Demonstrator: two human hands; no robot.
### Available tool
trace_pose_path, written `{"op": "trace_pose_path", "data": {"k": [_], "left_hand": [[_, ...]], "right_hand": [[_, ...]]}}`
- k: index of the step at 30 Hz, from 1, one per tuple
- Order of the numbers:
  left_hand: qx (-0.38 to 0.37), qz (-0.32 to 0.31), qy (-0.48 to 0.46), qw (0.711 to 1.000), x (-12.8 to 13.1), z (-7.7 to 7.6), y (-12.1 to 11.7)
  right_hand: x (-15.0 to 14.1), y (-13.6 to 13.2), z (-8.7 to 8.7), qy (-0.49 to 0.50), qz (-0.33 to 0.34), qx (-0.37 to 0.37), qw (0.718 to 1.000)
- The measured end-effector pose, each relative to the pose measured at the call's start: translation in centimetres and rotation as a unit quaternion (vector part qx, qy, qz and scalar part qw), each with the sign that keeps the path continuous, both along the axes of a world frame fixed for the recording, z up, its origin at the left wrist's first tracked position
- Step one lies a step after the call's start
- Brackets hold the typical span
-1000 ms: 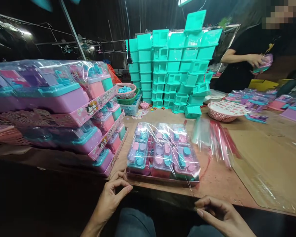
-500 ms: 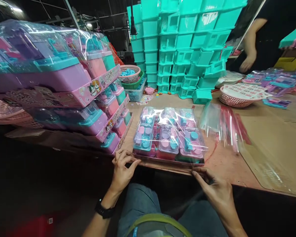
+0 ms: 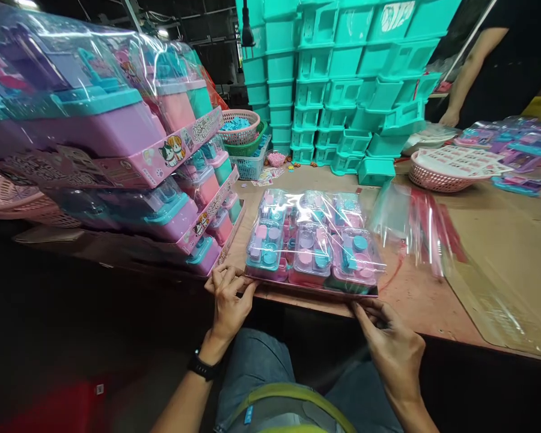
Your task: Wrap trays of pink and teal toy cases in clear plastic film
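Observation:
In front of me on the table lies a shallow tray of pink, purple and teal toy sets (image 3: 309, 252). A clear plastic bag (image 3: 293, 204), shiny and creased, covers it. My left hand (image 3: 229, 297) is at the tray's near left corner, thumb and fingers pinched on the bag's edge. Off the near right corner, my right hand (image 3: 392, 343) is closed, its thumb and fingertips pinching the bag's other side. The film between the hands is so clear that its edge hardly shows.
Wrapped trays of toys (image 3: 117, 138) are stacked at left. Teal plastic boxes (image 3: 342, 90) rise behind. Flat clear bags (image 3: 410, 222) lie right of the tray, near a pink basket with printed sheets (image 3: 451, 174). A co-worker (image 3: 500, 66) stands at back right.
My view has shifted slightly. Both hands keep their pinch at the near corners, with only small movement. The co-worker's arm has shifted, and the toy box beside it has moved mostly out of view.

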State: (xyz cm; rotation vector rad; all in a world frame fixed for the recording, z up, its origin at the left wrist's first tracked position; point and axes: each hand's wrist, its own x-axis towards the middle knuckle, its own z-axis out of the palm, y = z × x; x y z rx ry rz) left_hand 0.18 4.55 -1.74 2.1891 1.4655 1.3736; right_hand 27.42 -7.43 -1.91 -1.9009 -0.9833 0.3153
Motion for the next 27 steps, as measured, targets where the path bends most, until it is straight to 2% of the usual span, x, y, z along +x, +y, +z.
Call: {"op": "trace_pose_path", "data": {"k": [3,6,8,10,14,17,18,19,20,22,23,25,27], "left_hand": [[0.031,0.000,0.005,1.000,0.1,0.0,0.4],[0.048,0.007,0.025,0.998,0.4,-0.2,0.7],[0.049,0.037,0.045,0.997,0.6,-0.5,0.8],[0.044,0.067,0.057,0.995,0.5,-1.0,1.0],[0.033,0.083,0.051,0.995,0.0,-1.5,1.5],[0.066,0.138,0.041,0.987,0.7,-0.8,1.0],[0.079,0.138,0.032,0.987,1.4,-0.5,0.5],[0.084,0.114,0.021,0.990,2.4,0.0,-0.1],[0.080,0.061,0.009,0.995,3.6,0.4,-0.7],[0.030,-0.111,0.008,0.993,6.1,0.9,-1.9],[0.010,-0.174,0.019,0.984,7.2,1.1,-2.3],[-0.029,-0.228,0.028,0.973,8.7,1.1,-2.4],[-0.075,-0.217,-0.001,0.973,8.7,0.9,-1.7]], "right_hand": [[0.5,0.5,0.0,-0.007,-0.009,-0.002,1.000],[1.2,1.2,0.2,-0.038,-0.032,-0.034,0.998],[1.7,1.7,0.2,-0.097,-0.074,-0.049,0.991],[2.3,2.2,0.0,-0.175,-0.087,-0.016,0.981],[3.9,2.9,-1.0,-0.299,0.028,0.090,0.950],[4.9,2.9,-1.7,-0.321,0.076,0.092,0.939],[5.0,3.0,-1.8,-0.321,0.081,0.084,0.940],[5.1,3.1,-1.9,-0.322,0.078,0.075,0.941],[5.0,3.2,-1.9,-0.323,0.071,0.065,0.941],[4.7,3.9,-2.1,-0.328,0.048,0.054,0.942],[4.6,4.4,-2.3,-0.331,0.041,0.056,0.941],[4.8,5.4,-2.8,-0.354,0.049,0.074,0.931],[5.4,6.4,-3.3,-0.408,0.056,0.109,0.905]]}}
